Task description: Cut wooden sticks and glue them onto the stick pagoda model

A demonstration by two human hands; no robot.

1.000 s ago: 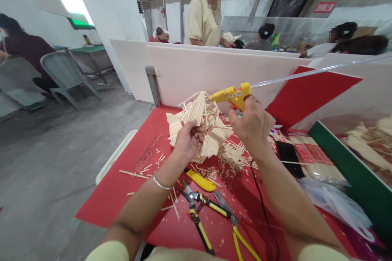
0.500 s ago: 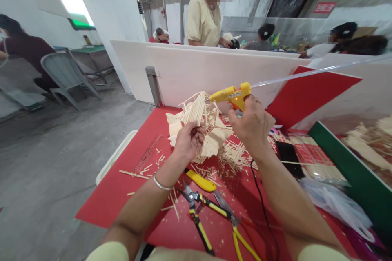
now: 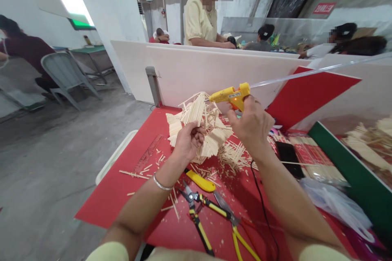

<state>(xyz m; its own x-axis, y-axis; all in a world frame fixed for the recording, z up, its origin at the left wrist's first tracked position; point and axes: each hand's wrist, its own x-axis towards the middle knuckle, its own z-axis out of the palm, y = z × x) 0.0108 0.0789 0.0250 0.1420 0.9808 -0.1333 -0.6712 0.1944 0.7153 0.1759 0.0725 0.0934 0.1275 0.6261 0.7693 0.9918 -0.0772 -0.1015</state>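
Note:
A yellow hot glue gun (image 3: 229, 94) is gripped in my right hand (image 3: 252, 124), with a long clear glue stick (image 3: 306, 72) running out of its back. Its nozzle touches or nearly touches the upper part of a structure of pale wooden sticks (image 3: 196, 110). My left hand (image 3: 189, 140) has its fingers curled at the lower edge of a sloping stick panel, and a thin stick appears between the fingertips; whether it is loose or part of the structure, I cannot tell. Around the base, flat stick panels fan outward. The glue gun's black cord (image 3: 260, 195) trails down the table.
On the red table (image 3: 122, 200) lie a yellow-handled cutter (image 3: 200, 180), pruning shears (image 3: 196, 204), pliers (image 3: 237, 228), a ruler (image 3: 148, 153) and scattered stick pieces. A phone (image 3: 288, 159), packed sticks (image 3: 315, 155) and a plastic bag (image 3: 337, 204) are at right. White boards (image 3: 226, 69) stand behind; a person works beyond.
Both my hands, the glue gun and the stick structure hold almost still. Beyond the boards, the standing person has shifted slightly left and leaned down.

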